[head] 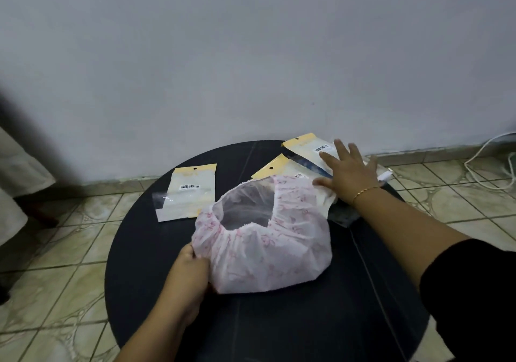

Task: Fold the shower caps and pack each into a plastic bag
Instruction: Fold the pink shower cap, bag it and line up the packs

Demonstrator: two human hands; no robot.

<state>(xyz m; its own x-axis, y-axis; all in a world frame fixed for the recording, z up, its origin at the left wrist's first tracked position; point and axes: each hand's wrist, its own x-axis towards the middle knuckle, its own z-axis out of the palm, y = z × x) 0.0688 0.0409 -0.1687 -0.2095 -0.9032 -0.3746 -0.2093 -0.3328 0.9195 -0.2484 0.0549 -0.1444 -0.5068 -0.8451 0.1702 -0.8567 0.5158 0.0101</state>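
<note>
Left hand pinching near edge of white, pink-printed plastic shower cap, puffed open on round black bench. Right hand further out, grip released, fingers spread flat over yellow-topped clear plastic bags. One more yellow-topped bag lying apart, far left of bench. Grey wall beyond.

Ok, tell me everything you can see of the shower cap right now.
The shower cap is thin, translucent white plastic with a faint pink print and a gathered elastic rim. It sits unfolded and puffed up on the round black table, opening facing up and away. The left hand grips its near-left edge; the right hand reaches past its far-right side.
</note>
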